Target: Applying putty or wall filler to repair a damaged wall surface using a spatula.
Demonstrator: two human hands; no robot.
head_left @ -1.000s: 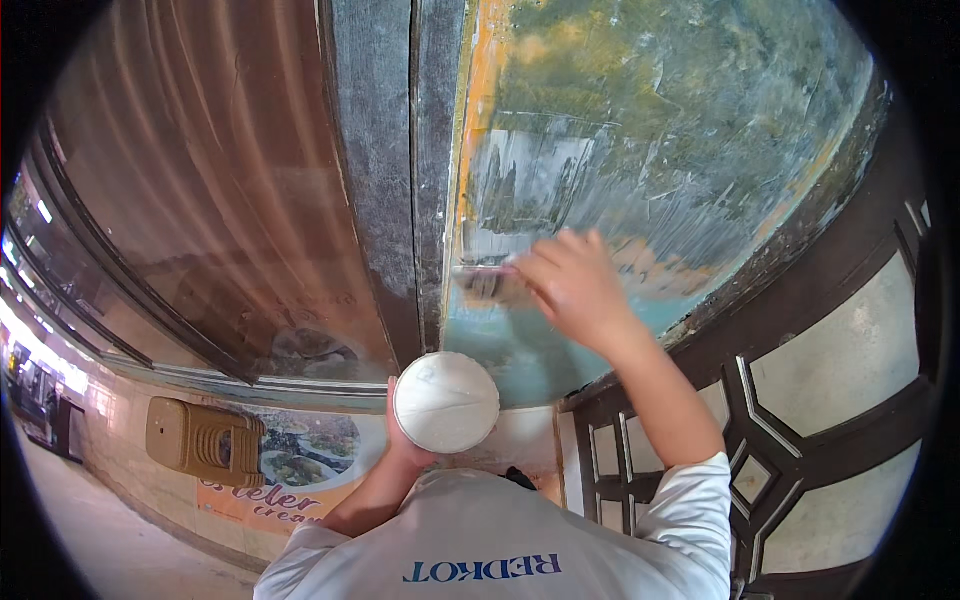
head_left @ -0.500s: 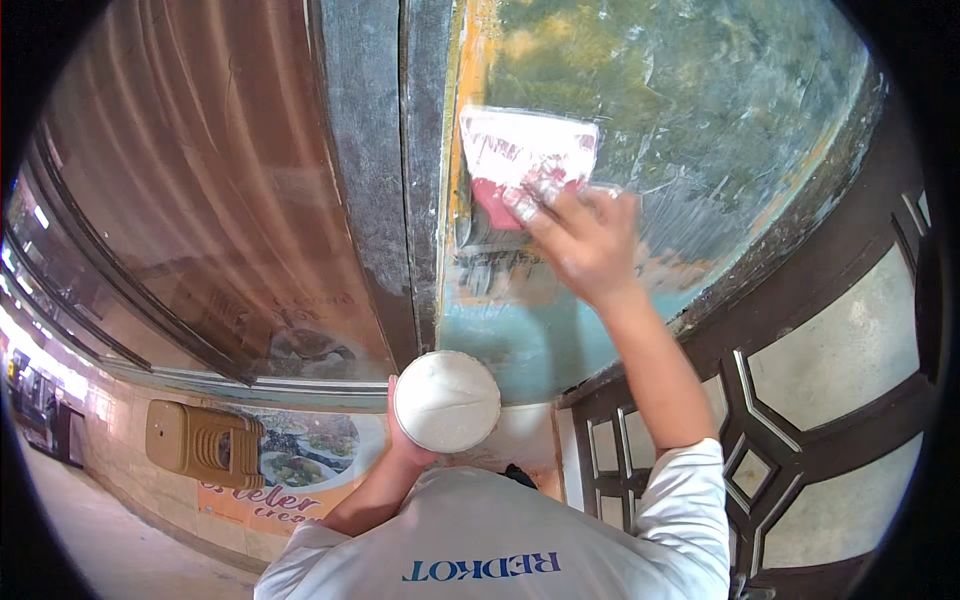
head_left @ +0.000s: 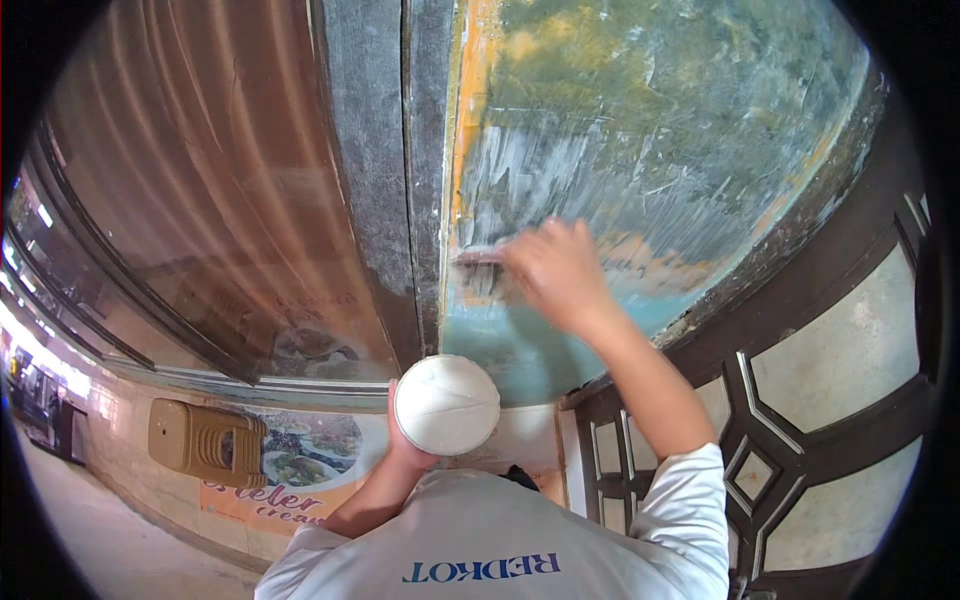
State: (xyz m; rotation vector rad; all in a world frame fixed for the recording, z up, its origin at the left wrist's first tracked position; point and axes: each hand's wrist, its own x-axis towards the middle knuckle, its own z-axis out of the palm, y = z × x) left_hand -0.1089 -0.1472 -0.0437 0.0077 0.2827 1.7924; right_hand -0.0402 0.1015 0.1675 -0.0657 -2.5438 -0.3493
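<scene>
My left hand (head_left: pixel 403 438) grips a round tub (head_left: pixel 446 404) from its left side and below; a smooth white paste covers its top. Farther up, my right hand (head_left: pixel 556 272) is closed around a putty scraper (head_left: pixel 480 257), seen nearly edge-on against the wall panel (head_left: pixel 640 120). The panel is painted mottled green, yellow and pale blue. Fresh white streaks (head_left: pixel 530 165) run over it just above the scraper. Where exactly the scraper's blade meets the wall is hard to make out.
A grey wooden frame (head_left: pixel 375 150) borders the panel on the left, beside a window with a brown curtain (head_left: pixel 200 150). To the right stands a dark door (head_left: pixel 800 410) with pale panels. A brown plastic stool (head_left: pixel 205 440) is at lower left, by a printed banner (head_left: pixel 310 460).
My right hand has drawn the scraper downward and turned it, so its wide white-coated face no longer shows. White streaks now mark the wall there. The left hand and tub have barely moved.
</scene>
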